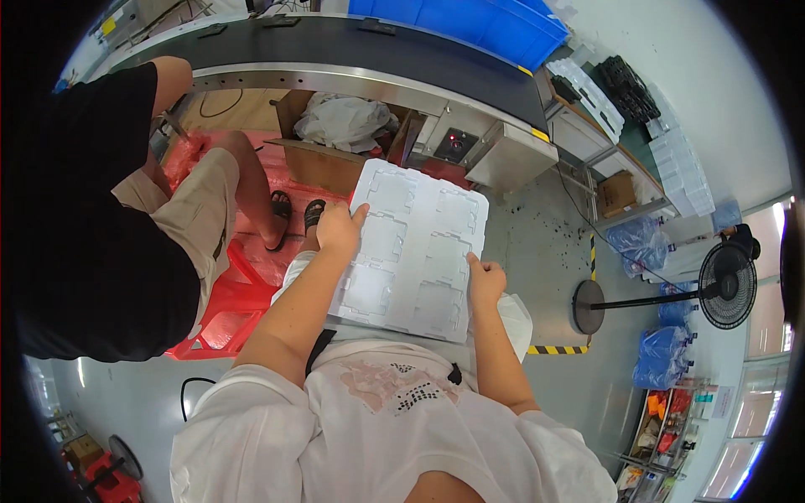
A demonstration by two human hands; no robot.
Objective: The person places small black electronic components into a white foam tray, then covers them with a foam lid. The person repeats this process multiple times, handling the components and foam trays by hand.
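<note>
Wore printed white T-shirt. Held six-recess white plastic tray over thighs, pinching left edge with left hand, right edge with right hand, thumbs on top, other fingertips hidden. Faced open cardboard box, then black conveyor belt, blue plastic crate.

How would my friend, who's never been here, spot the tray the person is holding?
Find the long black belt across the top, then look below it to the middle. There, the person's left hand and right hand grip the sides of a white tray. Unlike the other trays over at the right, this one is held.
</note>
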